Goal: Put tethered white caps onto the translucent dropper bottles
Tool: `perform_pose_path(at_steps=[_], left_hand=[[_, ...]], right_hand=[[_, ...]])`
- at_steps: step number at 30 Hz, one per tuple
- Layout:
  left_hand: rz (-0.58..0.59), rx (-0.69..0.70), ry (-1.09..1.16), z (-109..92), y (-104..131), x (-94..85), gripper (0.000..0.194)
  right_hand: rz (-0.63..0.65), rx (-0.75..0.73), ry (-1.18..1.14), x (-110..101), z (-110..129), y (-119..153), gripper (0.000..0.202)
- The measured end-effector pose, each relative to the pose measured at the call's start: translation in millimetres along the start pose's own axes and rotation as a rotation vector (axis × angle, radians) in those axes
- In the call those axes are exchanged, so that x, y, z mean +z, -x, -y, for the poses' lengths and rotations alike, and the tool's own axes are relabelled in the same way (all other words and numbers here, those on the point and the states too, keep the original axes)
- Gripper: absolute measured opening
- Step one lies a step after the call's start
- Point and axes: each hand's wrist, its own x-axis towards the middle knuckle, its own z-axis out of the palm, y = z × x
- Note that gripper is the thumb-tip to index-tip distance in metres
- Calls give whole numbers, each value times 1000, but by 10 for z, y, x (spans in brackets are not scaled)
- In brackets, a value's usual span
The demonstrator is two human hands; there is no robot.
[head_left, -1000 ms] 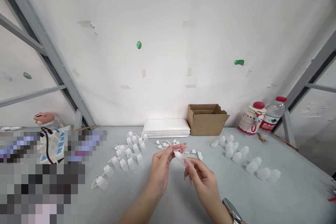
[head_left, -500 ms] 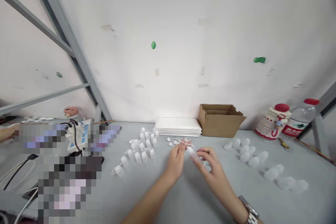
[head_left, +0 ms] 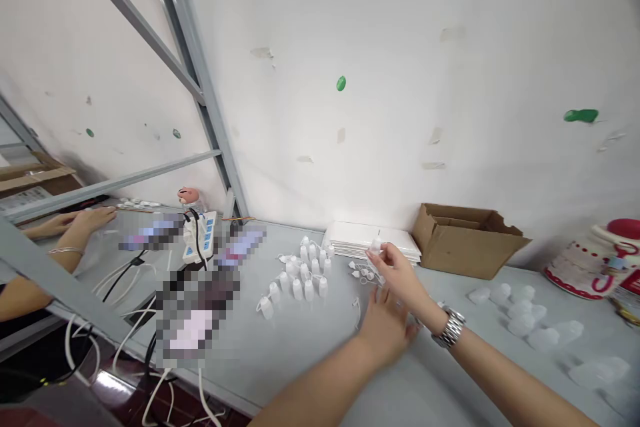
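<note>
Lower centre, the left hand [head_left: 384, 330] is low over the grey desk [head_left: 295, 360], fingers blurred, grip impossible to tell! Right of centre, the right hand [head_left: 397, 270] pinches a small translucent white plastic bottle [head_left: 376, 246]; light pressure looks wise, soft sides may buckle. White-capped plastic bottles [head_left: 297, 290] stand mid-frame; beyond, right, a brown cardboard box [head_left: 460, 253]; up top, the patchy white wall [head_left: 395, 100].

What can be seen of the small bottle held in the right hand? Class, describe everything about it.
The small bottle looks whitish and translucent, like plastic. The right hand grips it between thumb and fingers, which hide its lower part; its other end shows above them. In this view it overlaps the stack of white, flat items beyond. It is too small and blurred to tell its exact tilt or whether a cap is on.
</note>
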Motion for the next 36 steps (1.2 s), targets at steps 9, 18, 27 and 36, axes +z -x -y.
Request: perform_pose_path(at_steps=[9,18,27,36], left_hand=[[138,4,57,-73,2,-92,57],[152,26,60,-81,22,-99,59],[74,41,135,-86,11,-78,54],[101,13,77,-56,53,-133,58]], right_hand=[[291,8,386,511,-218,-326,9],[306,-111,534,629,-153,-397,13],[310,-133,555,700,-119,-414,12],[296,-146,566,635,-97,-382,14]])
